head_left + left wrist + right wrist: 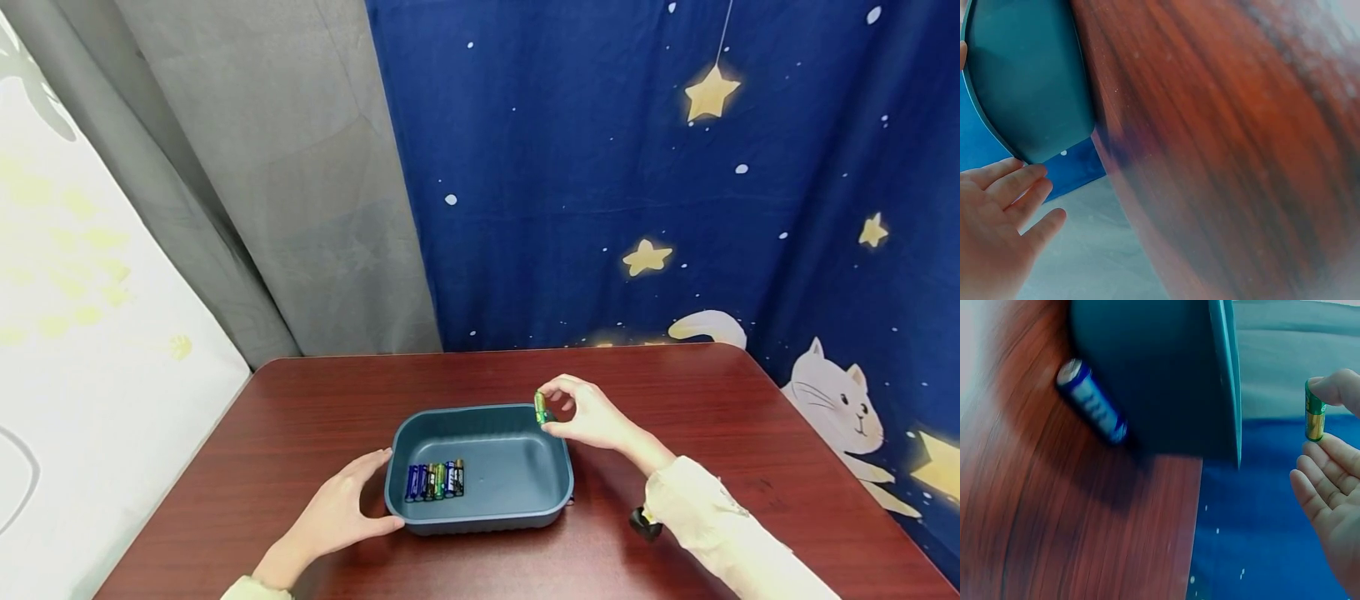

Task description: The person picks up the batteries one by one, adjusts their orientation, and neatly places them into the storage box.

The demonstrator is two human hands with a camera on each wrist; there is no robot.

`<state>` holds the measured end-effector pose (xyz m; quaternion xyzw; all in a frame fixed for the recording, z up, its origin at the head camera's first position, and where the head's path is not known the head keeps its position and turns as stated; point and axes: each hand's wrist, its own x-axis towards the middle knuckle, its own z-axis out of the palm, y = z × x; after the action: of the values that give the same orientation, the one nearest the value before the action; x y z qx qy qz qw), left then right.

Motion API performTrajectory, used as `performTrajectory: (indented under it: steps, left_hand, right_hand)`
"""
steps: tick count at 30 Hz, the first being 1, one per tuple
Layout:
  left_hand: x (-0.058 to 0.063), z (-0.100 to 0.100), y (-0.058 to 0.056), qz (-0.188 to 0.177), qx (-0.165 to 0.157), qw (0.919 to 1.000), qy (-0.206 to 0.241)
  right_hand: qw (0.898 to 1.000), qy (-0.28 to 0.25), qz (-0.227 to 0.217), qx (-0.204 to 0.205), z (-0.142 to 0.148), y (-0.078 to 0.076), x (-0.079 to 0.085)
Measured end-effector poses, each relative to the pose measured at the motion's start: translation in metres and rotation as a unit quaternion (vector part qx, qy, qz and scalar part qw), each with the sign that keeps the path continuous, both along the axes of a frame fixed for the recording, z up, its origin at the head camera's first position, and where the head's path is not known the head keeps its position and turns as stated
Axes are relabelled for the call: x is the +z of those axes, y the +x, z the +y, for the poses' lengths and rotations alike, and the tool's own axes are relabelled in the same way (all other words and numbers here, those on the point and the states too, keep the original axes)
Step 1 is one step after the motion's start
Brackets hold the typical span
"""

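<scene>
A blue-grey plastic basin (517, 475) stands on the table, with a row of several batteries (435, 481) side by side at its left end. My right hand (592, 415) pinches a green and gold battery (1315, 411) between thumb and fingertip, above the basin's far right corner. The battery is held upright. My left hand (341, 508) is at the basin's left end, fingers and thumb spread, fingertips touching the rim. In the right wrist view, a blue battery (1092, 402) lies on the table beside the basin; the basin mostly hides it in the head view.
The dark red wooden table (322, 408) has rounded far corners. Behind it hang a grey curtain (300, 208) and a blue curtain (570, 183) with stars and a cat. A small black object (645, 523) shows under the right sleeve.
</scene>
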<state>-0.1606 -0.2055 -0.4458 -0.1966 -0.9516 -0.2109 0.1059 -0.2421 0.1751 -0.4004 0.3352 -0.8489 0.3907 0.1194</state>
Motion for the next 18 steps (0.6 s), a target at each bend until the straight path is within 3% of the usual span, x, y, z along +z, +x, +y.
performTrajectory:
  steps: [7, 18]
  left_hand:
    - [0.000, 0.000, -0.001, 0.003, -0.003, 1.0000, -0.002]
    - [0.001, 0.000, 0.001, -0.001, -0.004, 1.0000, 0.002]
  right_hand:
    - [0.999, -0.011, -0.006, 0.033, -0.028, -0.001, -0.004]
    - [0.998, -0.004, -0.033, 0.051, -0.064, 0.008, -0.013]
